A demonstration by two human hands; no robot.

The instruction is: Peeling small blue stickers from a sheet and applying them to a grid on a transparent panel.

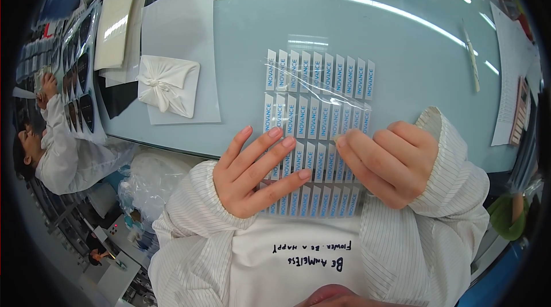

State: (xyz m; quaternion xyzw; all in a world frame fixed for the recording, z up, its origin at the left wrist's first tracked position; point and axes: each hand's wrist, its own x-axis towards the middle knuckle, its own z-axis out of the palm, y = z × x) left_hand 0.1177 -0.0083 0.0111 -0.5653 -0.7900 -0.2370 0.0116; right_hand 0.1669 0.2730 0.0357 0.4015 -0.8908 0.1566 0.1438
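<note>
On the glass-topped table lies a sheet of labels [313, 117], with several rows of small white slanted labels printed in blue. A transparent film [327, 93] lies over part of it, its shiny edge slanting across the upper rows. My left hand [252, 172] rests flat on the lower left of the sheet, fingers spread, holding nothing. Over the sheet's right side, my right hand [393, 160] is closed with curled fingers, thumb and forefinger pinched together above the labels. Whatever sits between those fingertips is too small or hidden to make out.
To the left, a folded white cloth [169, 86] tied in a knot lies on a pale sheet [178, 31], beside cream folders [120, 17]. A white pen [472, 57] and papers [508, 71] lie at right. Another person [63, 146] in white works at far left.
</note>
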